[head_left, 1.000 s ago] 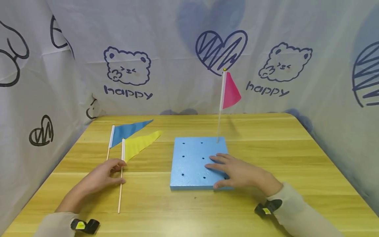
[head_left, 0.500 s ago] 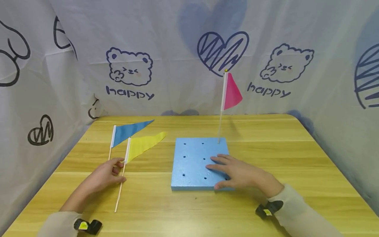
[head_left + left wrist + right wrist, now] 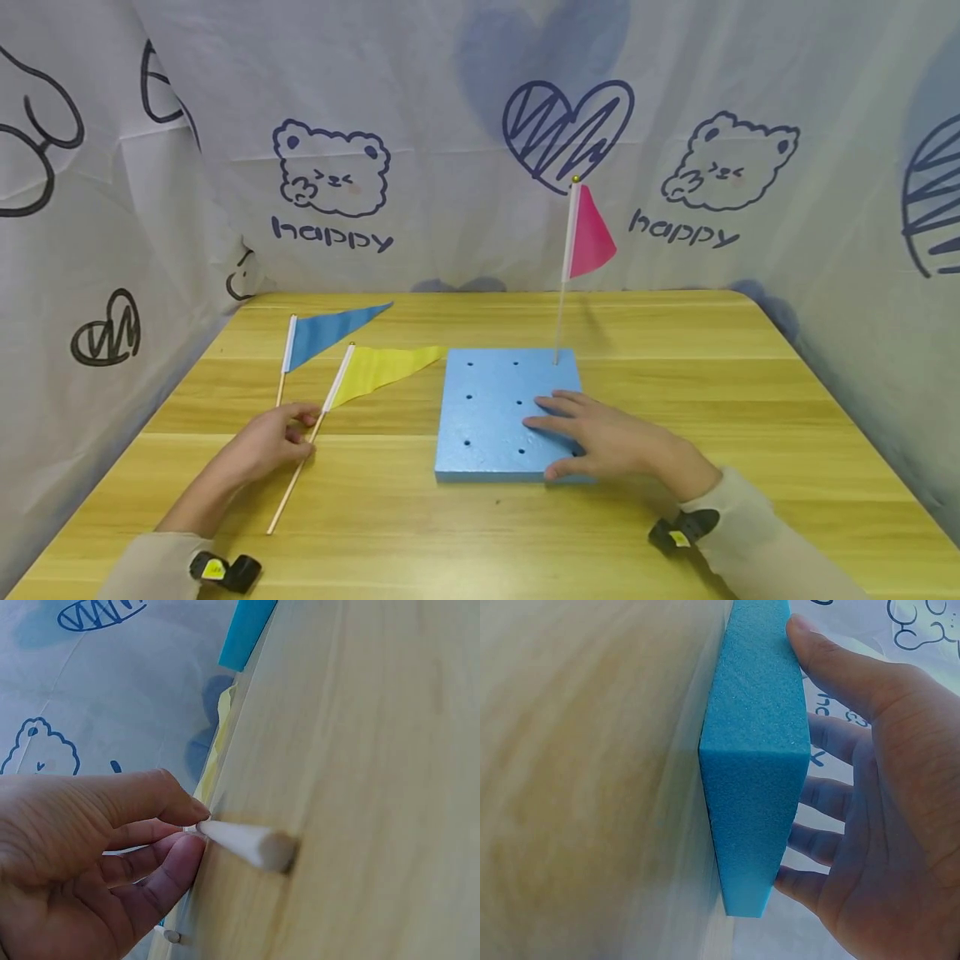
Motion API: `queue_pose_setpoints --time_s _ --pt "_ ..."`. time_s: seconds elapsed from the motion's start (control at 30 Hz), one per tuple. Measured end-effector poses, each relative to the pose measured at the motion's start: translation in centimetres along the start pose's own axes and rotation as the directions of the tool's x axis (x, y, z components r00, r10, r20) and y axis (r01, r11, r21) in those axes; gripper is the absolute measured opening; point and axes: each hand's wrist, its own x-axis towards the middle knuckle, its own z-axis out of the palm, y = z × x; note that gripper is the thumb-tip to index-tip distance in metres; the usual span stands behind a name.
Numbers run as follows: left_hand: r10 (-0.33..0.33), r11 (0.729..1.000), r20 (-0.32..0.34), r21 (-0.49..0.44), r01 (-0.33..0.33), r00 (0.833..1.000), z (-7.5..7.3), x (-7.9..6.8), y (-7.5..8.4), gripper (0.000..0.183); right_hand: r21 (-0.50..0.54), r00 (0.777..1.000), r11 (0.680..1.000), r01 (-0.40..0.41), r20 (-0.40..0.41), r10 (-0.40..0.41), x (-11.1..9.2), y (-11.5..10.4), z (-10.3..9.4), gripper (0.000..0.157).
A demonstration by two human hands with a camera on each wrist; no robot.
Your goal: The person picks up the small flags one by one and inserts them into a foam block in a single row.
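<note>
Flag pinched, blue block touched

The left hand pinches the yellow flag's stick at the block's nine o'clock. The right hand, fingers spread, touches the block at four o'clock. A pink flag stands in it at one.

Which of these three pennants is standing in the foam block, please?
The pink pennant, planted in the blue foam block; the blue pennant lies on the table, and the left hand pinches the yellow pennant.

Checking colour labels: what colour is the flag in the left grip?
The flag is yellow; it shows best in the head view.
</note>
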Motion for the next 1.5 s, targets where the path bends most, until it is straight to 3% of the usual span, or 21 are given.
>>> queue_pose_setpoints --time_s 0.33,0.63,0.83,1.17,1.5 --pt "-0.063 0.998 0.02 -0.018 0.064 0.998 -0.1 0.0 0.6 0.052 0.003 1.0 1.0 -0.005 0.002 0.005 -0.2 -0.2 -0.3 0.077" --pt "-0.061 0.997 0.041 -0.043 0.063 0.997 -0.1 0.0 0.4 0.043 -0.004 1.0 1.0 0.003 -0.002 -0.003 -0.2 -0.1 -0.1 0.078" --pt "-0.063 0.996 0.049 -0.055 0.066 0.997 -0.3 0.0 0.5 0.046 0.002 1.0 1.0 0.006 -0.005 -0.006 -0.2 0.0 0.0 0.078" --pt "-0.062 0.969 0.064 -0.234 0.076 0.996 -1.3 -0.1 1.5 0.051 -0.005 1.0 1.0 0.008 -0.003 -0.008 0.0 0.1 0.0 0.078" --pt "-0.012 0.962 0.026 -0.271 0.019 1.0 -2.2 0.8 2.9 0.051 -0.001 1.0 1.0 0.001 -0.004 -0.001 0.0 0.1 0.1 0.079"
